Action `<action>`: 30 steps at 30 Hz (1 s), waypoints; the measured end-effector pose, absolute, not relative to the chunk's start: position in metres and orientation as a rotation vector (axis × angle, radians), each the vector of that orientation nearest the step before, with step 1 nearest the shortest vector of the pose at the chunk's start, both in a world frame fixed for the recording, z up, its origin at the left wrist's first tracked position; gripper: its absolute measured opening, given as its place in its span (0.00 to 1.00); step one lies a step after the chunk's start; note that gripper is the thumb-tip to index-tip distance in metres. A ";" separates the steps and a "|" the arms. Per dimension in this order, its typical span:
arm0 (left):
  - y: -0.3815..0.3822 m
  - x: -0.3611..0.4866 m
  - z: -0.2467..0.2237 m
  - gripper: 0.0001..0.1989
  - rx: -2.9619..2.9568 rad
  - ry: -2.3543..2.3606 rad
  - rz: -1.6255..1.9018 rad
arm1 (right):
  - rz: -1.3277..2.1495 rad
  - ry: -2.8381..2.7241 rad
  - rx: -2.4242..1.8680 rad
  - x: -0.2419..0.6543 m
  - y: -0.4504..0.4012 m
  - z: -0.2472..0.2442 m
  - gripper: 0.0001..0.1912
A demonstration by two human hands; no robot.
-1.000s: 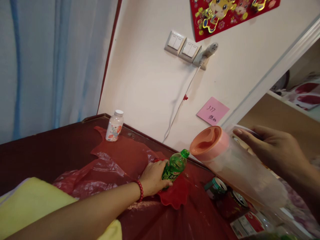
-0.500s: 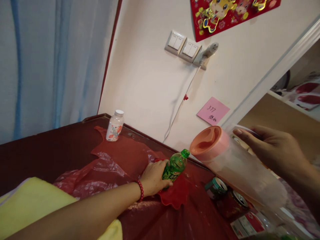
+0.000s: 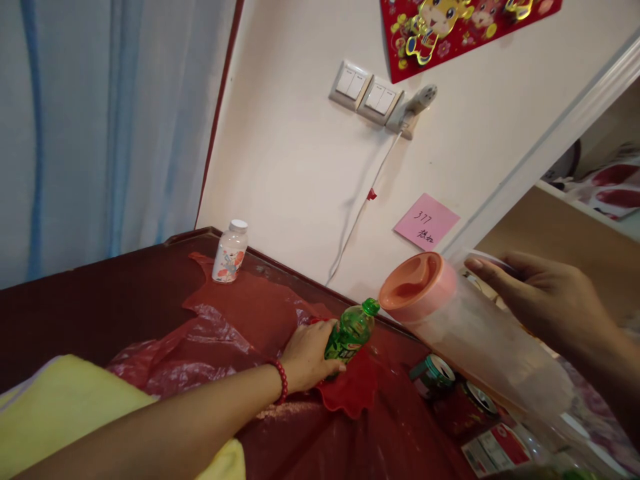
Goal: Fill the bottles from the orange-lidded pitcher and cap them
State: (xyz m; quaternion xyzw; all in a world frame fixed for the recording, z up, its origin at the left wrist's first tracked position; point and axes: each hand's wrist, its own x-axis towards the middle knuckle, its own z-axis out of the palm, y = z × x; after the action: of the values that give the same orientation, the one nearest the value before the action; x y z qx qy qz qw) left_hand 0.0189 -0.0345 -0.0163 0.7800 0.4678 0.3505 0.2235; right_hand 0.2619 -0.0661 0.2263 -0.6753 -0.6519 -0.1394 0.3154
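2 cans point(image 3: 453, 393) probably crowd the pitcher point(image 3: 465, 327).

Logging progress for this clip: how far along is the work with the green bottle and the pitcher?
Early on. Done: nothing visibly finished. In hand: the left hand grips the green bottle, cap on, upon the red plastic bag; the right hand holds the clear pitcher, lid on, tilted. Left: the two cans and the small white bottle sit untouched.

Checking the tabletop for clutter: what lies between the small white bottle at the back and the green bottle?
In the head view, only crumpled red plastic sheet over the table lies between the white bottle and the green bottle, which the left hand grips.
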 end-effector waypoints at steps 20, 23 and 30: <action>-0.033 0.018 -0.017 0.32 2.156 1.289 0.971 | -0.350 -1.718 -1.792 0.261 -0.067 0.226 0.36; -0.033 0.018 -0.018 0.32 2.151 1.284 0.976 | -0.338 -1.709 -1.782 0.260 -0.066 0.226 0.38; -0.032 0.018 -0.019 0.31 2.161 1.277 0.986 | -0.333 -1.730 -1.764 0.259 -0.068 0.227 0.36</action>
State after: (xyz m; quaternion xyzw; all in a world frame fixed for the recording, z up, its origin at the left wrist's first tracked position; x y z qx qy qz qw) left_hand 0.0185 -0.0324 -0.0189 0.7815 0.4619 0.3566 0.2207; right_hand 0.2594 -0.0677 0.2269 -0.6707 -0.6578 -0.1267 0.3184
